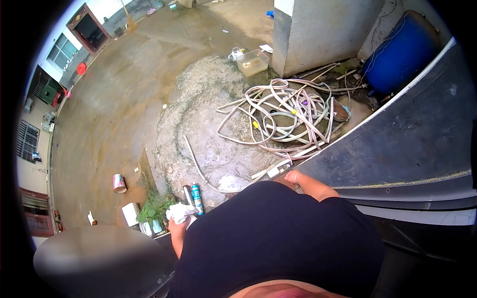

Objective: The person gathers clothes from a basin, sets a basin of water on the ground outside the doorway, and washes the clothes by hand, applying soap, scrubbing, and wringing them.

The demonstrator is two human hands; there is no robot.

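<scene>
My left hand (177,229) is closed round a crumpled white cloth (181,212), low and left of my body. Just beyond the cloth stand a blue tube with a white label (197,198) and a dark cylindrical object (188,194). My right hand (292,178), with a bracelet at the wrist, is beside the dark panel's edge, close to a small white box-like piece (278,169). My torso partly covers that hand, and its fingers are too small and hidden to judge.
Ahead lies a tangled pile of flat hose (271,124) on rough concrete. A clear plastic tub (252,63) holds cloudy water near a pillar (323,39). A blue barrel (402,52) stands right, behind the dark panel (397,129). A paper bucket (119,184) and weeds (155,207) are left.
</scene>
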